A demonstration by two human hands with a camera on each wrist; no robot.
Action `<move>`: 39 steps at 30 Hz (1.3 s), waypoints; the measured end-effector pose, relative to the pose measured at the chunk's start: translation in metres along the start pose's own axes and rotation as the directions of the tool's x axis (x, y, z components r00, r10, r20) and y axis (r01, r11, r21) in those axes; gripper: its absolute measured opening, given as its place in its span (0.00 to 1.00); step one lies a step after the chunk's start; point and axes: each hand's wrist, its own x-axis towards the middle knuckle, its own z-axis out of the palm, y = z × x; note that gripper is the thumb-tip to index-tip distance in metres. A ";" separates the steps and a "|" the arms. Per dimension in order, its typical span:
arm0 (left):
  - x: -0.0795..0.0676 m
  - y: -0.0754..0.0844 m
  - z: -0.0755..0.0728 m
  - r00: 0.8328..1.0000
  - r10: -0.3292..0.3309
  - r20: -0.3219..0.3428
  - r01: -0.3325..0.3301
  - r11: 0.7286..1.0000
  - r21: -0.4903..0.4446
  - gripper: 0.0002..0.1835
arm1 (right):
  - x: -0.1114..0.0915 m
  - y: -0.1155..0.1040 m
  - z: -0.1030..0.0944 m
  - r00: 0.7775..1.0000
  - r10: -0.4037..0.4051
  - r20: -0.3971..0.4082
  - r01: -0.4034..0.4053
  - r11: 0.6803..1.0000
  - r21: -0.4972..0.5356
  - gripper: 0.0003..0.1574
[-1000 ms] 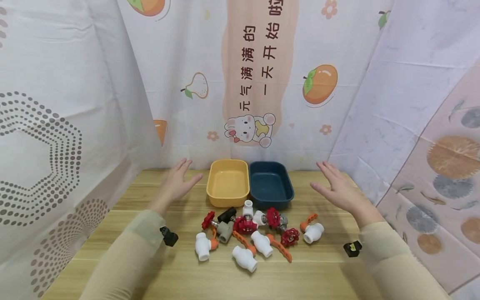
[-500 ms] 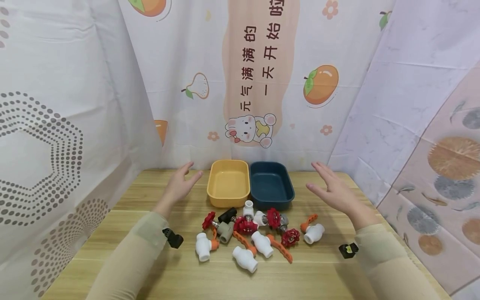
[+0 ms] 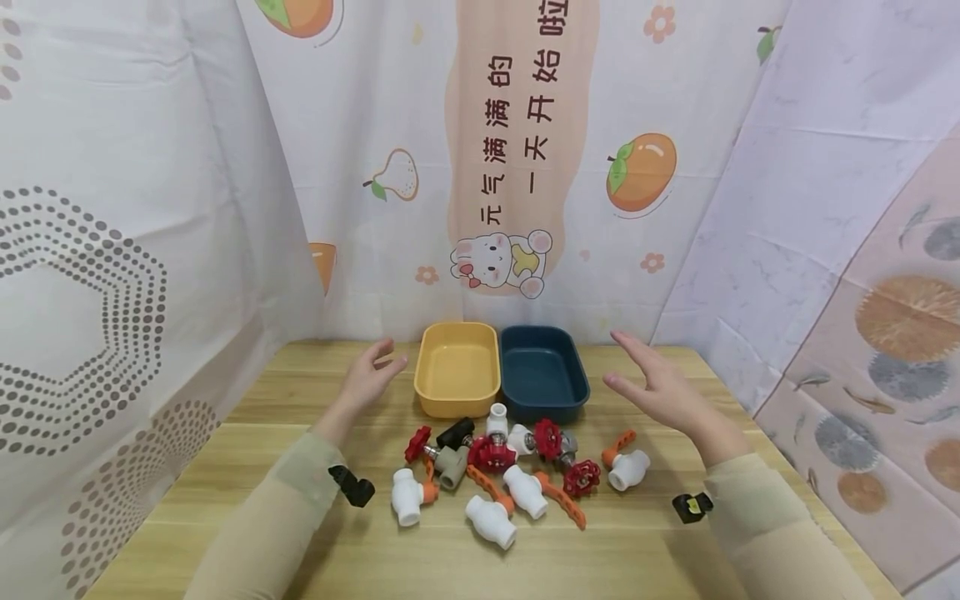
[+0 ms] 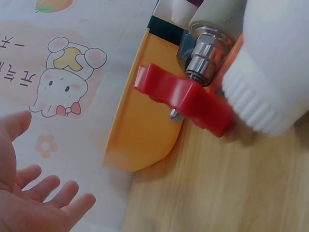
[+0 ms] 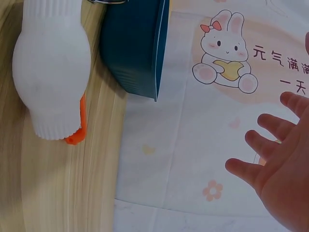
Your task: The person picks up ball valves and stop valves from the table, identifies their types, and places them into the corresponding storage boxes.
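Observation:
My left hand (image 3: 365,381) hovers left of a yellow bin (image 3: 457,368), holding nothing, its fingers loosely extended. On the other side, my right hand (image 3: 660,392) is held beside a dark blue bin (image 3: 542,371), fingers spread and touching nothing. In front of the bins lies a group of valves: white ball valves with orange lever handles, such as one ball valve (image 3: 491,522) nearest me and another ball valve (image 3: 628,469) at the right. Among them are valves with red handwheels, including a red handwheel (image 4: 183,96) large in the left wrist view. A white ball valve (image 5: 50,67) fills the right wrist view's upper left.
The two bins stand side by side at the back of the wooden table (image 3: 420,567), close to a printed curtain (image 3: 405,275). More cloth hangs along the left and right sides. A black camera mount (image 3: 351,486) sits on the left wrist.
Both hands have drifted inward toward the bins, the right one more clearly. The left fingers have bent a little. The valves and bins lie as before.

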 end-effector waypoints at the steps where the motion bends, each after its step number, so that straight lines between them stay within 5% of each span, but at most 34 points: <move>1: 0.000 -0.001 0.001 1.000 -0.010 0.003 0.010 1.000 -0.014 0.42 | 0.000 -0.001 0.000 1.000 -0.005 -0.002 0.005 1.000 0.002 0.48; 8: 0.003 -0.010 0.012 0.997 -0.061 0.045 0.066 0.988 -0.136 0.41 | -0.001 -0.006 0.002 1.000 -0.025 0.004 0.025 1.000 0.010 0.48; 17: 0.006 -0.018 0.023 0.992 -0.098 0.073 0.118 0.929 -0.352 0.38 | 0.000 -0.009 0.010 0.999 -0.042 0.024 0.041 0.999 0.016 0.46; 29: 0.007 -0.027 0.036 0.993 -0.095 0.065 0.113 0.917 -0.383 0.32 | -0.001 -0.008 0.025 0.995 -0.098 0.021 0.096 0.994 0.049 0.46; 39: 0.008 -0.035 0.040 0.985 -0.162 0.057 0.172 0.906 -0.388 0.29 | -0.004 -0.012 0.033 0.994 -0.097 0.044 0.094 0.994 0.062 0.46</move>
